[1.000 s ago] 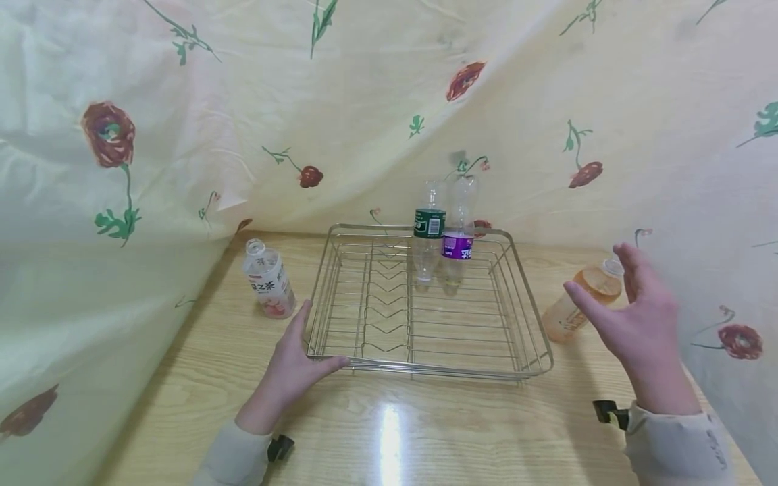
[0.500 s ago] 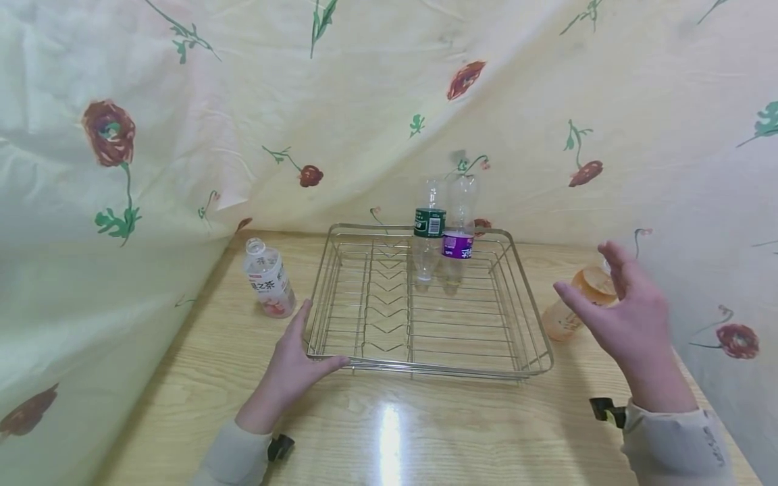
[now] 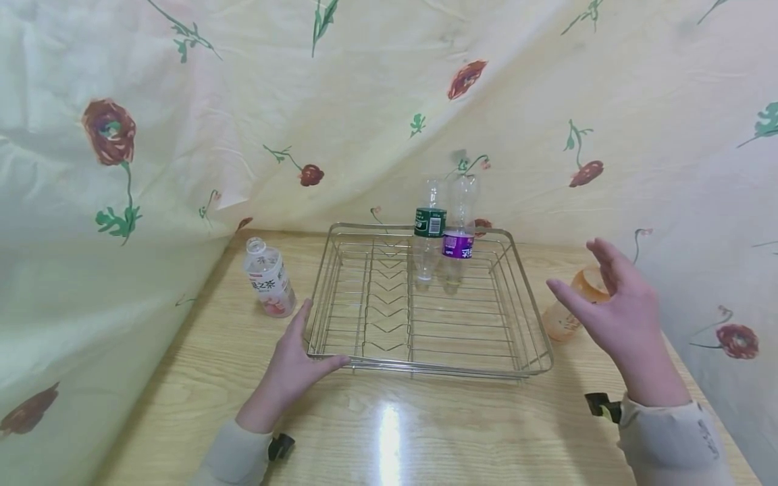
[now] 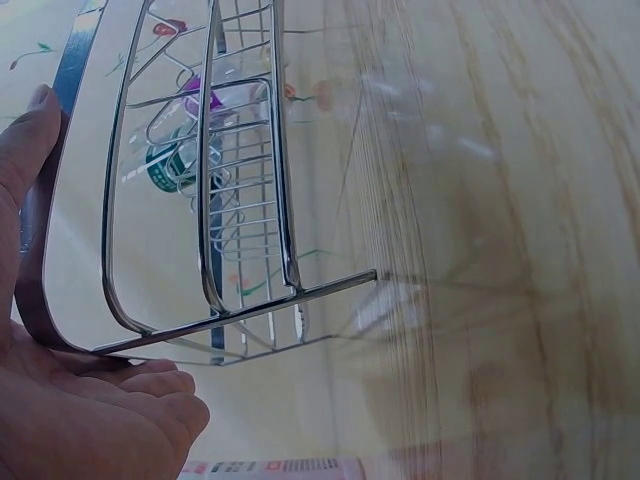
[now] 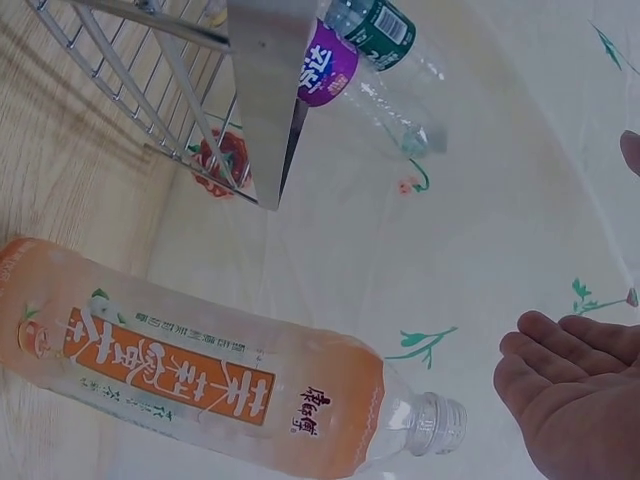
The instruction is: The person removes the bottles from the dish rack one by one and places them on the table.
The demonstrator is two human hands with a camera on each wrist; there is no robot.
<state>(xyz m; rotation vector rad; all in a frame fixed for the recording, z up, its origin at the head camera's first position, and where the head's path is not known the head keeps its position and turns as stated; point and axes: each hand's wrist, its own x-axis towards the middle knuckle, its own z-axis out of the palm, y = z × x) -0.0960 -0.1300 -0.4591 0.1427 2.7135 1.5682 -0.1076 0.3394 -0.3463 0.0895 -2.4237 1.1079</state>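
Note:
My left hand (image 3: 294, 368) holds the near left corner of a metal wire dish rack (image 3: 419, 368), thumb along its front rim and fingers at its left side. The left wrist view shows the fingers (image 4: 150, 395) bent at the rack's outer corner. My right hand (image 3: 623, 310) is spread, thumb apart from the fingers, and overlaps an orange-labelled plastic drink bottle (image 3: 562, 320) in the head view. That bottle (image 5: 190, 350) stands uncapped right of the rack, its neck close to the hand in the right wrist view.
Two clear bottles, one green-labelled (image 3: 429, 223) and one purple-labelled (image 3: 458, 245), stand at the rack's back. A pinkish-labelled bottle (image 3: 270, 283) stands left of the rack on the wooden table (image 3: 340, 432). Flowered cloth (image 3: 365, 115) hangs behind and at both sides.
My right hand has moved left, covering more of the orange-labelled bottle in the head view. The left hand and the rack keep their places.

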